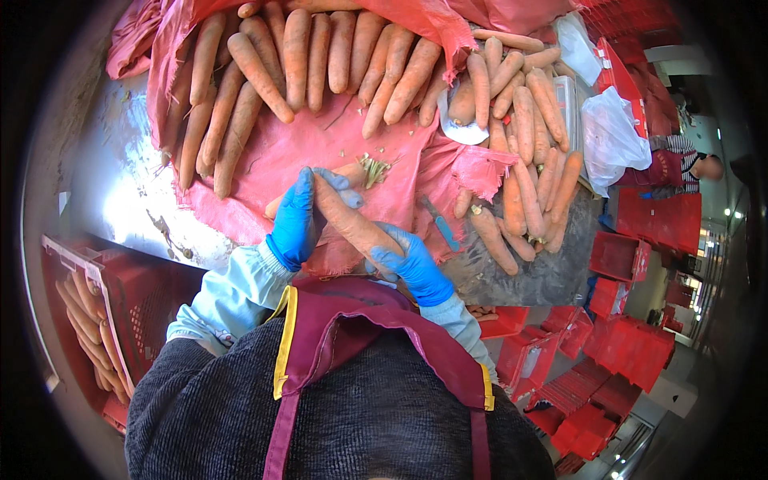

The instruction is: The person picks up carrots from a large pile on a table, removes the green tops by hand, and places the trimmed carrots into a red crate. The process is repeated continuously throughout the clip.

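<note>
One large carrot (pixel 351 221) is held between my two blue-gloved hands, over a pink woven sack (pixel 288 156). My left hand (pixel 303 210) has its fingers around the upper end, and my right hand (pixel 408 258) grips the lower end. Behind the held carrot lies another carrot (pixel 351 174), partly hidden by my left hand, with cut green tops (pixel 375 170) beside it. A knife with a blue handle (pixel 446 230) rests on the sack to the right of my hands. Many carrots (pixel 297 57) lie in the sack's mouth beyond.
Loose carrots (pixel 525 126) are heaped at the right beside a scale (pixel 567 108) and a clear plastic bag (pixel 613 135). A red crate of carrots (pixel 129 306) stands at lower left. Red crates (pixel 630 348) and a person in an apron (pixel 672 162) are at the right.
</note>
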A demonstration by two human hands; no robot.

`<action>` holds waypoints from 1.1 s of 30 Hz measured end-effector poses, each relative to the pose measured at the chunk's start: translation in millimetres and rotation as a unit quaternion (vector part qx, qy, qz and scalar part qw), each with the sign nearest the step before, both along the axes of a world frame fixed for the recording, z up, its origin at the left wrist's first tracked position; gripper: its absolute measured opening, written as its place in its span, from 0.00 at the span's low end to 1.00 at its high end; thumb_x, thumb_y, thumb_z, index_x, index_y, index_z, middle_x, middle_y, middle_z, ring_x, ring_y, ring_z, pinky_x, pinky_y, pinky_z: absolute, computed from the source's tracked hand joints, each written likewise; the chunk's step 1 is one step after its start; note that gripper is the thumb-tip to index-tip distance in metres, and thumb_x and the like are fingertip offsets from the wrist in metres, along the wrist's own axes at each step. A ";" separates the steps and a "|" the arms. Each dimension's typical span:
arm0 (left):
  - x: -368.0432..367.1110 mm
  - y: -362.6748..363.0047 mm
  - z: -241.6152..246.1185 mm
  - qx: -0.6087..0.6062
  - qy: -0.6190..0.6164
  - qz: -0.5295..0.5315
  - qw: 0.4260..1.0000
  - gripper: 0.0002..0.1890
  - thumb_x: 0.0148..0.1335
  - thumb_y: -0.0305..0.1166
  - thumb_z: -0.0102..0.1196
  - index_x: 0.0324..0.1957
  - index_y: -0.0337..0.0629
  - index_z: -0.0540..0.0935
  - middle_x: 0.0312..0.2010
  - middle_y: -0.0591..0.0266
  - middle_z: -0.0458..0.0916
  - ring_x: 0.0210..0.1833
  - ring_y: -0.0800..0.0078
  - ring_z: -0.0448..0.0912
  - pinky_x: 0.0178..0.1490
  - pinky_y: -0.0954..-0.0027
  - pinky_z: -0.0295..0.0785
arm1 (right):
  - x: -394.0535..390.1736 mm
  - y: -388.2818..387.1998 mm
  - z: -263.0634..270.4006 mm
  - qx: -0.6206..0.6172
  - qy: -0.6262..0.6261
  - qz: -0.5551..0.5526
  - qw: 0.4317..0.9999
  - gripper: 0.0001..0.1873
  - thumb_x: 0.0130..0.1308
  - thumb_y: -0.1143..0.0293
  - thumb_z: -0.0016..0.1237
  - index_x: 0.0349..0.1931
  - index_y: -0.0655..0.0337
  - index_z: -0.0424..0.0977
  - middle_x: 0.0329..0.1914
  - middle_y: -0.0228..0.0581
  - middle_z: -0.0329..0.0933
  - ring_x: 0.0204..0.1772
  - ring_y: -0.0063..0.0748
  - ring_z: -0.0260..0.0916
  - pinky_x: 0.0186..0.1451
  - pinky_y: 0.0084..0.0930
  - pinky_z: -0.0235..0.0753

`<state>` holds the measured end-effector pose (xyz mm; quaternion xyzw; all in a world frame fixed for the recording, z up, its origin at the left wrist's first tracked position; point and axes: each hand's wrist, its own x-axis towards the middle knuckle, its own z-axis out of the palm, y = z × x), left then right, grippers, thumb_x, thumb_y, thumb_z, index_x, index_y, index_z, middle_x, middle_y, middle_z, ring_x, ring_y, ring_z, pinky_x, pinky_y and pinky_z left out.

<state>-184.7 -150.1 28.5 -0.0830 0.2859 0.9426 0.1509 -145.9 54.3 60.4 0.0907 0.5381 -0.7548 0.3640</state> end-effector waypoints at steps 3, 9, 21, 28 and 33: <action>-0.1 0.8 2.6 -0.027 -0.009 -0.010 1.000 0.22 0.69 0.45 0.38 0.46 0.33 0.72 0.44 0.50 0.75 0.45 0.58 0.77 0.51 0.58 0.73 | -4.6 5.3 -1.5 0.031 -0.007 0.005 0.999 0.28 0.58 0.64 0.55 0.57 0.66 0.65 0.34 0.33 0.75 0.30 0.19 0.71 0.31 0.14 0.70; -0.1 -9.7 0.0 -0.248 0.018 -0.073 0.966 0.23 0.70 0.45 0.38 0.48 0.33 0.75 0.38 0.55 0.79 0.37 0.71 0.78 0.38 0.72 0.74 | -20.4 20.1 4.8 0.099 0.081 -0.033 0.991 0.25 0.57 0.66 0.54 0.54 0.66 0.69 0.37 0.36 0.77 0.31 0.19 0.71 0.31 0.14 0.69; 2.0 -16.0 -6.5 -0.170 -0.008 -0.110 0.979 0.22 0.69 0.42 0.40 0.48 0.31 0.77 0.32 0.57 0.82 0.31 0.76 0.78 0.38 0.76 0.72 | -44.4 80.8 -18.1 0.219 0.134 -0.065 0.964 0.13 0.63 0.65 0.46 0.41 0.67 0.74 0.30 0.34 0.74 0.29 0.21 0.69 0.27 0.16 0.68; 5.5 -31.8 -3.7 -0.235 0.019 -0.131 0.963 0.20 0.69 0.39 0.40 0.49 0.33 0.76 0.38 0.57 0.81 0.37 0.75 0.77 0.45 0.74 0.72 | -126.2 160.1 -4.6 0.098 0.214 -0.398 0.887 0.19 0.65 0.56 0.45 0.45 0.63 0.68 0.32 0.43 0.72 0.27 0.28 0.65 0.30 0.23 0.66; 6.3 -37.7 -7.1 -0.237 0.024 -0.119 0.964 0.17 0.69 0.38 0.41 0.49 0.36 0.77 0.38 0.60 0.81 0.38 0.77 0.77 0.46 0.75 0.71 | -158.7 182.1 12.6 0.158 0.201 -0.449 0.856 0.22 0.65 0.58 0.45 0.54 0.61 0.66 0.36 0.43 0.71 0.31 0.30 0.66 0.35 0.23 0.68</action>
